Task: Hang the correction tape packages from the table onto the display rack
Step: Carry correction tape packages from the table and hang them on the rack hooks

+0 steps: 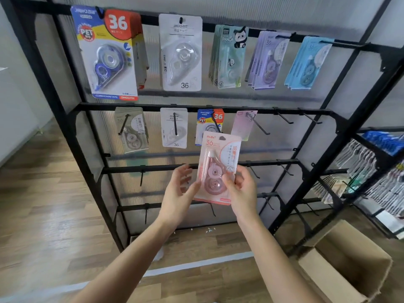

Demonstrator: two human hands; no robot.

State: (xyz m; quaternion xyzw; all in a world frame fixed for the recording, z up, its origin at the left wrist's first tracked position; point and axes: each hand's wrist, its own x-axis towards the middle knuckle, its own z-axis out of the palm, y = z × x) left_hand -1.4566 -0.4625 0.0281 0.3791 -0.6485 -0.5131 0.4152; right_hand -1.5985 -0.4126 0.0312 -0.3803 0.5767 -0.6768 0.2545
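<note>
Black display rack [98,106] with hung packages [181,53]

Left hand [178,193]: bare, slim fingers.
Right hand [240,189]: bare, slim fingers.
Left forearm [131,254]: bare down to the frame's lower edge.
Right forearm [273,254]: bare likewise.

the display rack [98,105] is black, backed by translucent grey ribbed panels [284,138]. the pink package [215,169] carries an orange-red "36". along the rack's top edge, from the left corner: a blue, yellow and red package [107,55], a white package [180,53], a mint panda-print package [229,57], a lilac package [266,60], a sky-blue package [306,62]. the floor [43,204] is brown wood-grain; the cardboard box [345,265] is tan.
</note>
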